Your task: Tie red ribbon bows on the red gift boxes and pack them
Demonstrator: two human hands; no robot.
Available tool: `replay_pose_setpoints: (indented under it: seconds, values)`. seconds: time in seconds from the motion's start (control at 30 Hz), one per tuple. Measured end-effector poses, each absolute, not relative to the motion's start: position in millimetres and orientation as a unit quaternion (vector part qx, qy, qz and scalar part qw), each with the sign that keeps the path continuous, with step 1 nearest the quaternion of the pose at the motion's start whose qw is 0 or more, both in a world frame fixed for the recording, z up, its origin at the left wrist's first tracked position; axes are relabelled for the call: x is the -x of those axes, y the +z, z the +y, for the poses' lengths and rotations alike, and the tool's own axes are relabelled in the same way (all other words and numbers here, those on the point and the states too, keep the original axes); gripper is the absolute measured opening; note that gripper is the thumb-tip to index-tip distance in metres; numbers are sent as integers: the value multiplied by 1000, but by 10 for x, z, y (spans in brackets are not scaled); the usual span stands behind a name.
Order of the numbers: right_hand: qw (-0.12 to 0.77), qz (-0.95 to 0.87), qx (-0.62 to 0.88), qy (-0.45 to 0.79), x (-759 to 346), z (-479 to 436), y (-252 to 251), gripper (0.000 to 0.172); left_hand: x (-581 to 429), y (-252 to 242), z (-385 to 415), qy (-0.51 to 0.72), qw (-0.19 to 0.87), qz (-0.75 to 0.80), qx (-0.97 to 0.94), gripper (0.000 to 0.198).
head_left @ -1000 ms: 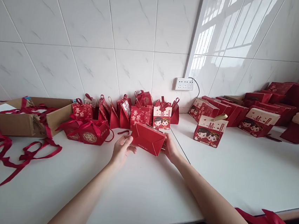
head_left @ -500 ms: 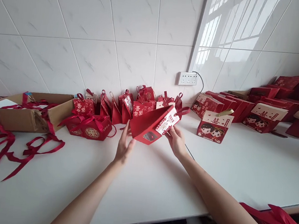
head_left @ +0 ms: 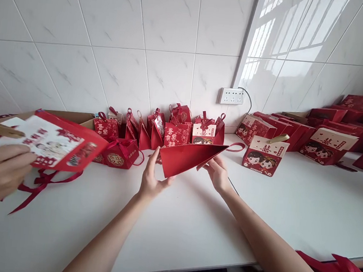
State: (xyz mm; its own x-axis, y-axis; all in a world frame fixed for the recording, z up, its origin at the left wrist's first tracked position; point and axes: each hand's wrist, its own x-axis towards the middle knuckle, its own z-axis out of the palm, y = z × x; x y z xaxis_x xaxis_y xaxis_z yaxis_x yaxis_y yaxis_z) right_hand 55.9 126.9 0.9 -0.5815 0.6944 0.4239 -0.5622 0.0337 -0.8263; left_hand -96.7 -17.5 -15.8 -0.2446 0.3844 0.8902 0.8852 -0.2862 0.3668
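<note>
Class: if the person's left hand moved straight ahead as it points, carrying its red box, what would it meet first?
Probably the gift boxes standing by the wall, beyond the red box the left hand holds; depth is hard to judge.

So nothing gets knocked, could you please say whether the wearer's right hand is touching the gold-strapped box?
Apart: the head view shows a strip of white tabletop between the right hand and the gold-strapped box.

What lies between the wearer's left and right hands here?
A tilted red box, plain red side facing the camera, lies between them in the head view, held by the left hand and the right hand.
</note>
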Motion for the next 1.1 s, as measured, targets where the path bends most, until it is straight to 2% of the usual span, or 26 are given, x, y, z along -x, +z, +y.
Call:
replay_pose_setpoints:
  seconds: [0.2,0.33,0.43,0.53,0.67,0.83,0.97,1.1]
  values:
    - [479,-544,39,688,-588,1260,16,26,983,-180,-166,-574,164,-557,577,80]
    - [533,-538,102,645,-590,1261,-8,16,965,-154,-162,-595,47,-578,557,77]
    - [552,-563,133,600,-597,1222,15,29,941,-117,-158,-637,-44,-575,511,64]
    - [543,-587,141,584,-599,1174,51,40,932,-82,-158,-668,-75,-570,472,54]
    - [481,-563,134,658,-573,1184,48,37,948,-73,-163,-690,-40,-558,460,61]
    - [340,-462,77,815,-545,1316,18,21,1003,-147,-157,-627,132,-533,553,77]
    - [328,-451,51,828,-555,1383,25,9,1020,-186,-154,-571,193,-500,623,75]
    - [336,-439,59,832,-566,1365,50,16,998,-175,-161,-558,196,-509,625,74]
